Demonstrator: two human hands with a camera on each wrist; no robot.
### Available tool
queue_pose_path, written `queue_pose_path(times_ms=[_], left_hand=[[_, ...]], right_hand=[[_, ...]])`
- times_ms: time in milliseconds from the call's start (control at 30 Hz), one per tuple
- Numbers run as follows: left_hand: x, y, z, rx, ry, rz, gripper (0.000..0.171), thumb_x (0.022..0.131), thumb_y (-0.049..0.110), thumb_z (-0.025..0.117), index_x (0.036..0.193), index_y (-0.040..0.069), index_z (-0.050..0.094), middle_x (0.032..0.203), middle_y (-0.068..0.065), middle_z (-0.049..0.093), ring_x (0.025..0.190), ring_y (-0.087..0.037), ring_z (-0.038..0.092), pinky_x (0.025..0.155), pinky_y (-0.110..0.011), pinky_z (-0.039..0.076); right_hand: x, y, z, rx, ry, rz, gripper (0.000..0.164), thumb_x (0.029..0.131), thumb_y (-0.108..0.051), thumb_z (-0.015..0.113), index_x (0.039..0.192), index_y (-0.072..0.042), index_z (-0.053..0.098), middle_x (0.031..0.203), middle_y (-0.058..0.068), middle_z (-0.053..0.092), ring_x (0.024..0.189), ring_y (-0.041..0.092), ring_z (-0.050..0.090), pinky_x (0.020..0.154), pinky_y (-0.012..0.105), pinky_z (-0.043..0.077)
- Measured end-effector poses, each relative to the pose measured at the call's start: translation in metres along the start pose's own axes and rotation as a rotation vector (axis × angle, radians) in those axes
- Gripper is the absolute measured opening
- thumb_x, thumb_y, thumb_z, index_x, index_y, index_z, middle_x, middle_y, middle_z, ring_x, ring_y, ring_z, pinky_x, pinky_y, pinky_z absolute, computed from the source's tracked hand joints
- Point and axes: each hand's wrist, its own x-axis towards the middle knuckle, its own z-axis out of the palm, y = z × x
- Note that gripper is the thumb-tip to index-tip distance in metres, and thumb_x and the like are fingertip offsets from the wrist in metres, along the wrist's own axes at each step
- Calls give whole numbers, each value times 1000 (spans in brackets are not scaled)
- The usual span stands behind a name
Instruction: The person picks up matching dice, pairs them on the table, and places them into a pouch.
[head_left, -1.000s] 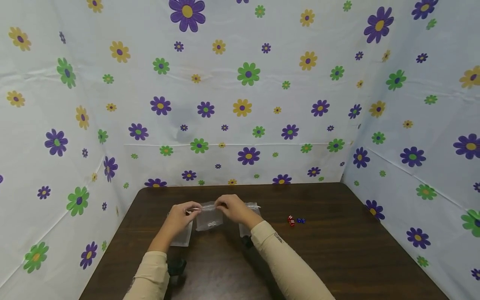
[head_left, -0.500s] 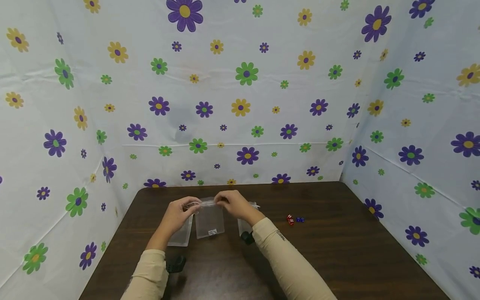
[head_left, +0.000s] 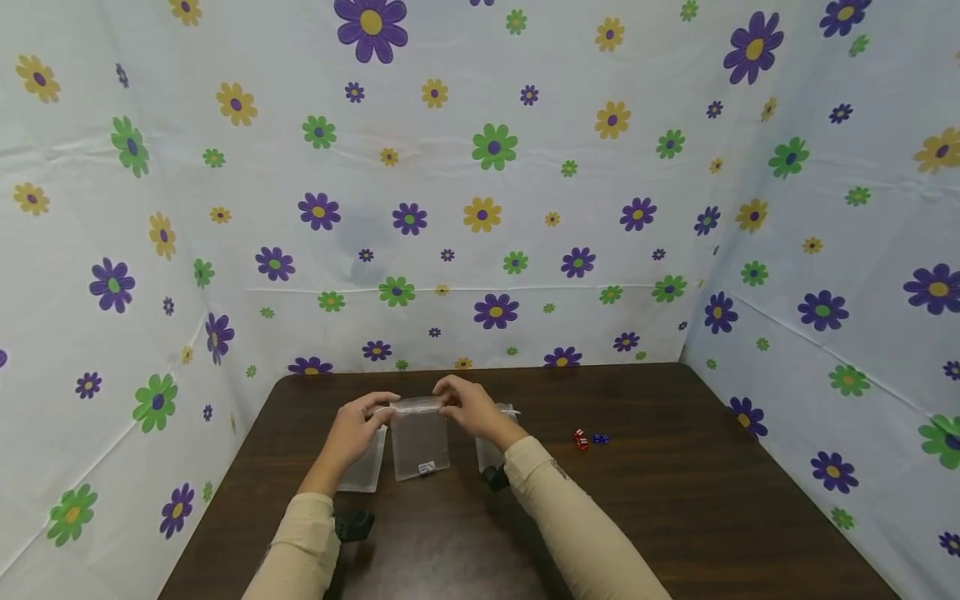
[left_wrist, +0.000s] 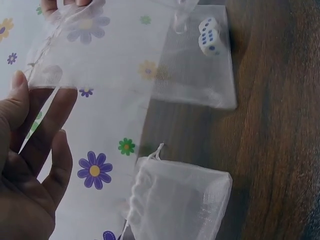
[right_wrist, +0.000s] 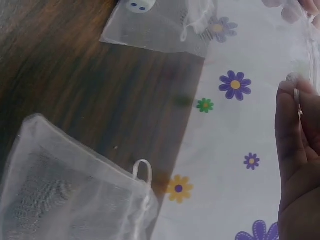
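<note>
A sheer white drawstring bag (head_left: 420, 437) hangs between my two hands, its mouth at the top. White dice with blue dots (left_wrist: 210, 37) lie in its bottom corner. My left hand (head_left: 358, 427) pinches the left end of the mouth between thumb and fingers. At the opposite end, my right hand (head_left: 471, 410) grips the gathered edge; its thumb and fingers (right_wrist: 290, 115) meet there in the right wrist view. Fine cord runs along the mouth in the left wrist view. The mouth's inside is hidden from the head view.
Another sheer bag (head_left: 363, 467) lies on the dark wooden table (head_left: 675, 500) beside my left hand, and one more bag (head_left: 489, 454) lies under my right forearm. Red dice (head_left: 581, 439) and blue dice (head_left: 601, 438) sit to the right. Flowered cloth (head_left: 480, 250) encloses the table.
The bag has swung from a foreshortened tilt to a fuller, flatter view, its bottom lower with the dice. My right fingers have shifted slightly along the mouth; the white cord loop by my left hand is less visible.
</note>
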Motion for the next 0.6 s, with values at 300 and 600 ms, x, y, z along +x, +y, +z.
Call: queue_pose_path(times_ms=[300,600], left_hand=[[2,-7,-1,68,-18,9,24,102,17,63,124,10,70,107,-12,76,101,-32,71,89,-56,53],[5,-15,0,84,-15,-8,21,103,16,61,119,8,72,98,-7,77,100,-33,72,91,-56,52]], right_hand=[[2,5,5,2,94,49,18,90,0,73,106,-5,67,94,5,73,85,12,68,73,24,54],[4,11,7,-46,109,108,17,88,1,74,104,-4,71,88,6,74,81,16,70,70,25,55]])
